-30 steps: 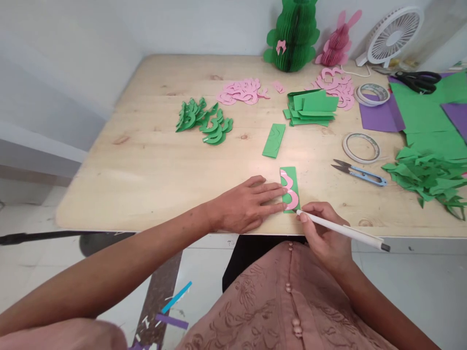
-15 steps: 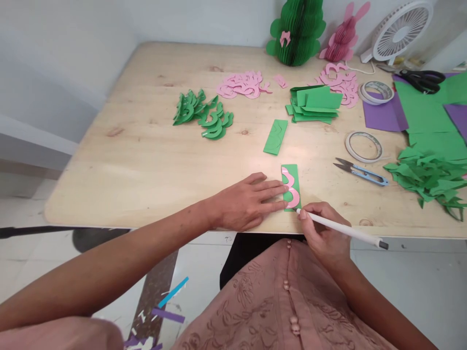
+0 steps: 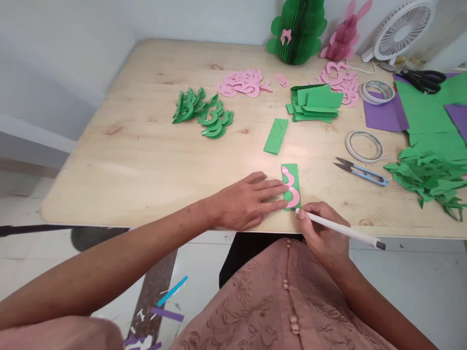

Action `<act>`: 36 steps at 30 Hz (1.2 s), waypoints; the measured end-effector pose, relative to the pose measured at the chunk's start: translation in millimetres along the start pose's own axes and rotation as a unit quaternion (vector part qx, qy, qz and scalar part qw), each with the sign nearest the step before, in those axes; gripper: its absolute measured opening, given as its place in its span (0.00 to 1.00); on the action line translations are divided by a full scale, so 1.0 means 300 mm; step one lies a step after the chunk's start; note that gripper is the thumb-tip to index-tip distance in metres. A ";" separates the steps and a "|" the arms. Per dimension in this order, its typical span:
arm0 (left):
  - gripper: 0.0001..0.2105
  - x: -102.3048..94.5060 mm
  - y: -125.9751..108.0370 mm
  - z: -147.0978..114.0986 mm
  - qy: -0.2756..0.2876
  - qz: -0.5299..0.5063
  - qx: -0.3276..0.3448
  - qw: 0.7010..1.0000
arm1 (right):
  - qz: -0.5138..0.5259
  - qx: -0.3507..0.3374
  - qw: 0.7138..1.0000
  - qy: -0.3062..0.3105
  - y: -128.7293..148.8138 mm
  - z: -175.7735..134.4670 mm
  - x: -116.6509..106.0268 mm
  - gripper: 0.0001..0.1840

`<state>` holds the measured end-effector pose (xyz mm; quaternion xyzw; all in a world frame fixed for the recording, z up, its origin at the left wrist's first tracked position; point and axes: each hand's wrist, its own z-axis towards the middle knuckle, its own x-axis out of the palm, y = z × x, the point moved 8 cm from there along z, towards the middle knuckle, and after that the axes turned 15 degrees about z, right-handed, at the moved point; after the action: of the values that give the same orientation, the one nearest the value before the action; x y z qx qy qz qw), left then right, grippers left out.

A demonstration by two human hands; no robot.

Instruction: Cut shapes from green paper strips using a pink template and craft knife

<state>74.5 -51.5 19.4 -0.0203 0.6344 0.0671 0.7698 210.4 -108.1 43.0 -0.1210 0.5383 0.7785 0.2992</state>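
Near the table's front edge lies a green paper strip (image 3: 295, 174) with a curvy pink paper cutout (image 3: 294, 197) on top. My left hand (image 3: 248, 201) lies flat, its fingertips pressing the cutout onto the strip. Pinched in my right hand (image 3: 323, 233) is a white pen (image 3: 339, 227), its tip at the lower edge of the pink cutout. Another green strip (image 3: 276, 136) with curved lines drawn on it rests just beyond.
Farther back are green cutouts (image 3: 215, 121), pink cutouts (image 3: 242, 83) and folded green strips (image 3: 317, 103). To the right lie blue thread snips (image 3: 365, 172), tape rolls (image 3: 365, 147), black scissors (image 3: 423, 80) and green scraps (image 3: 430, 177). A white fan (image 3: 401, 33) stands behind.
The pen tip has barely shifted along the cutout's lower edge. My left hand keeps its place; the view has moved very slightly.
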 end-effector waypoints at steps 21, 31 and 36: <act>0.22 0.001 0.003 0.001 0.004 -0.006 -0.006 1.000 | -0.013 -0.029 0.999 0.029 0.016 0.007 0.027 0.06; 0.22 0.003 0.001 -0.001 -0.003 -0.007 -0.003 1.000 | 0.003 -0.027 0.999 0.040 0.010 0.004 0.031 0.05; 0.22 0.000 0.001 0.001 -0.001 -0.004 -0.002 1.000 | 0.003 -0.017 0.999 0.043 0.004 0.003 0.034 0.06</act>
<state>74.7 -51.2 19.4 -0.0243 0.6332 0.0656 0.7708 201.6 -104.2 38.9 -0.1574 0.5376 0.7826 0.2717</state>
